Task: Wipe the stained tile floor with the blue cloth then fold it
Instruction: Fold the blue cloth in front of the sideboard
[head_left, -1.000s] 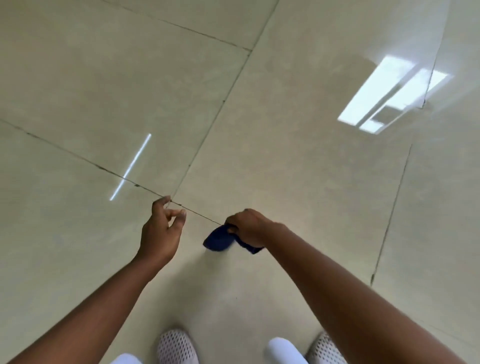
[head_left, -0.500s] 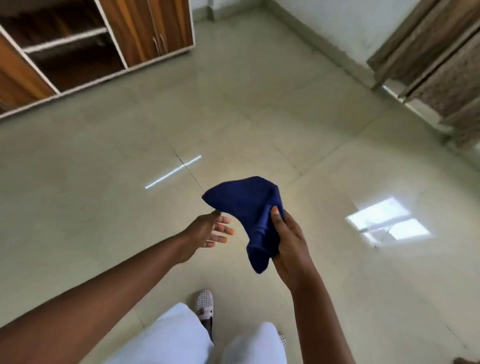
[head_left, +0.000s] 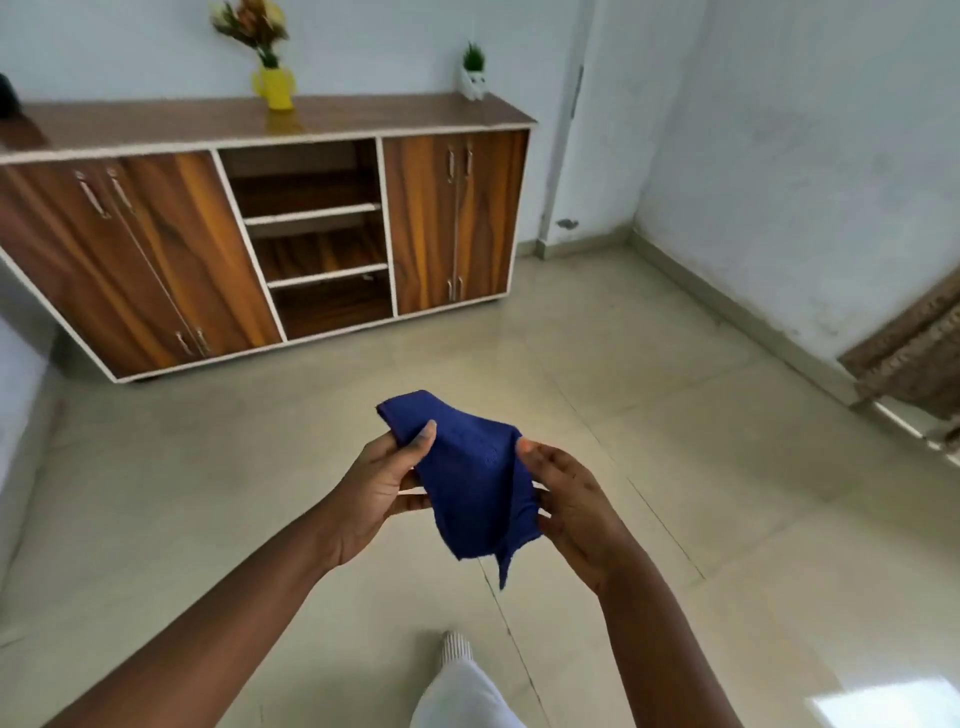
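Observation:
The blue cloth (head_left: 470, 483) hangs crumpled in the air in front of me, well above the beige tile floor (head_left: 218, 493). My left hand (head_left: 382, 483) pinches its upper left edge between thumb and fingers. My right hand (head_left: 571, 501) grips its right edge, thumb on top. A loose corner of the cloth dangles below both hands. No stain on the floor is visible from here.
A wooden sideboard (head_left: 260, 234) with open middle shelves stands against the far wall, carrying a yellow vase (head_left: 274, 85) and a small potted plant (head_left: 472, 75). A wooden frame (head_left: 914, 358) leans at the right wall. My white trouser leg and shoe (head_left: 457, 680) are below.
I rose from the floor with the cloth, first in my right hand alone. My left hand has now taken hold of its other edge, and the view has lifted toward the sideboard.

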